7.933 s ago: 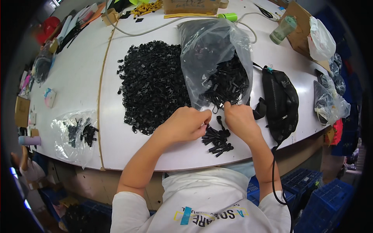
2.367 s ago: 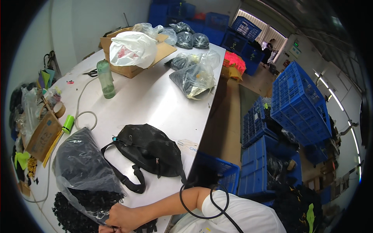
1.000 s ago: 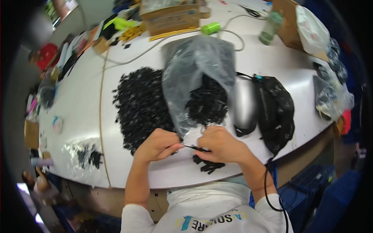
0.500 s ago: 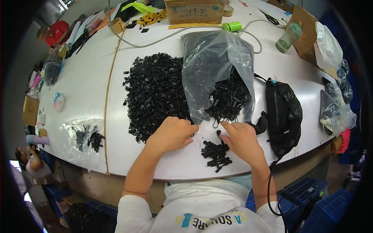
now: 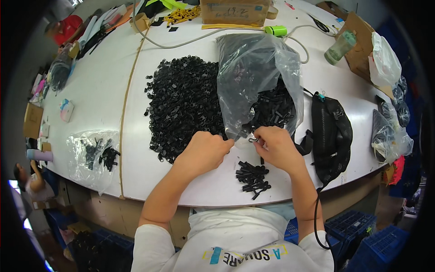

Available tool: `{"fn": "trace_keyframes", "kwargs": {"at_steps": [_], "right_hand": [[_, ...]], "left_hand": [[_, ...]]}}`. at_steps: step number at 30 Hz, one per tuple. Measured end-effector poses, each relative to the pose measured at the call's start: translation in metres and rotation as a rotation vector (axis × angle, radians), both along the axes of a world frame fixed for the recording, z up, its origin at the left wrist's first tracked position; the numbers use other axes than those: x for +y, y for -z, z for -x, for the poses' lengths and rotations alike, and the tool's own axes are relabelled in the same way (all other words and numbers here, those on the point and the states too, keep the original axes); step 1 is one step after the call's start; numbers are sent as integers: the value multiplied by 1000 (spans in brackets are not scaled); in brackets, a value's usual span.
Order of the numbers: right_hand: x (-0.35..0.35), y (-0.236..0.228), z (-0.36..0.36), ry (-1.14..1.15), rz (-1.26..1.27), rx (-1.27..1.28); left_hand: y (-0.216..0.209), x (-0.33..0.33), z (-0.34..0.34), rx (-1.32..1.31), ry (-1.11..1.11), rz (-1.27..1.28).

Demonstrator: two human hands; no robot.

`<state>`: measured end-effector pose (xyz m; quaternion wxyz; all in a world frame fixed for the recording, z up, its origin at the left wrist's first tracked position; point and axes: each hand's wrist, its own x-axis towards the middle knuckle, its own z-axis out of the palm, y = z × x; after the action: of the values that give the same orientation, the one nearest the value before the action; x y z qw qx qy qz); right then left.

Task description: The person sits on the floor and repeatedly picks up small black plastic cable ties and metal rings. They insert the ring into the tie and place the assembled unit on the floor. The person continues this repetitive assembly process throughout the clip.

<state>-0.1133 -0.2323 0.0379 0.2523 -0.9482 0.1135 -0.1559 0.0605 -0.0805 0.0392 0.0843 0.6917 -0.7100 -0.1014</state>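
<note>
My right hand (image 5: 280,148) is closed in a pinch on a black zipper pull (image 5: 253,140), whose loop sticks out at the fingertips. It is just below the mouth of a clear plastic bag (image 5: 238,86), where many black zipper pulls (image 5: 274,108) spill out. My left hand (image 5: 205,152) is closed beside the bag's lower corner. What its fingertips hold, if anything, is hidden. Left of the bag spreads a large heap of small black looped pieces (image 5: 183,106), its near edge beside my left hand. A small pile of black pulls (image 5: 252,177) lies below my right hand.
A black pouch with straps (image 5: 331,136) lies right of the bag. Further off stand a cardboard box (image 5: 233,12), a green tape roll (image 5: 276,31) and a greenish bottle (image 5: 340,47). A clear bag with black pieces (image 5: 93,158) lies left. A grey cable (image 5: 190,44) crosses the far side.
My right hand has moved up from the small pile to the bag's mouth and now pinches a looped pull. My left hand stays closed near the bag's corner. The view has shifted slightly.
</note>
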Motion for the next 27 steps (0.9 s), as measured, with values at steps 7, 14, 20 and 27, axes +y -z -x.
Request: {"fn": "trace_keyframes", "kwargs": {"at_steps": [7,14,20,27], "right_hand": [[-5,3,14,153,-237,-191],[-11,-1,15,90,127,-233],[0,-1,14,32,177,-6],[-4,2,18,-40,-232,-76]], "left_hand": [[1,-3,4,-47,0,-19],[8,-6,12,-42,20,-34],[6,-9,15,-13,33,-38],[4,-7,9,192,102,80]]}}
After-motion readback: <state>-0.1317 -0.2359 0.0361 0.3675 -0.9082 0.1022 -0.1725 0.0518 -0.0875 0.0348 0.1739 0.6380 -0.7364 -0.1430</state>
